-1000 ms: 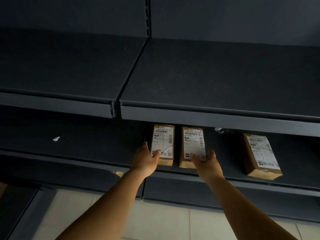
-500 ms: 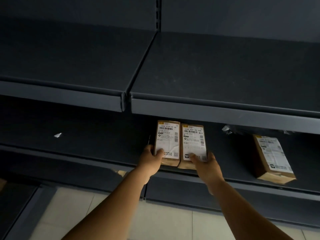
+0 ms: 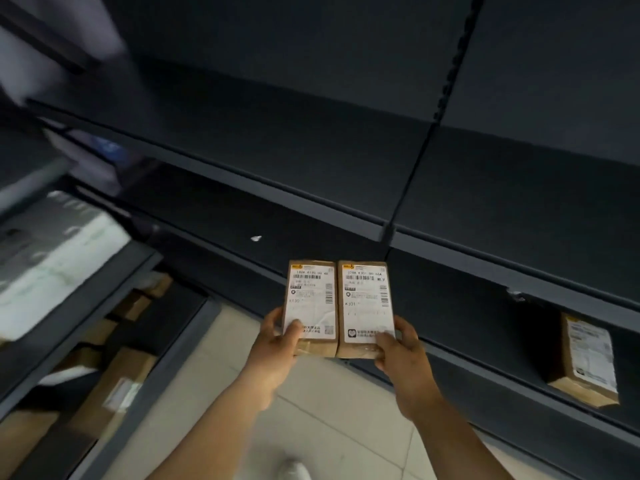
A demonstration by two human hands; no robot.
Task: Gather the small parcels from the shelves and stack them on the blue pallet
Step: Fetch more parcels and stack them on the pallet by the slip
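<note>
The two small parcels [image 3: 341, 308] sit side by side, long edges touching, clear of the shelf and in front of it, label faces up, long axes pointing away from the person. The left hand [image 3: 277, 348] grips the near end of the left parcel, thumb on its label; the right hand [image 3: 401, 355] grips the near end of the right one the same way, each with fingers curled beneath. Both forearms reach forward, roughly level. A third parcel [image 3: 585, 362] lies on the lower shelf [image 3: 485, 372] to the right, nearer the right hand, but both hands are full. The blue pallet is not in view; the blurred left side probably shows other shelving with boxes, so carrying comes next.
</note>
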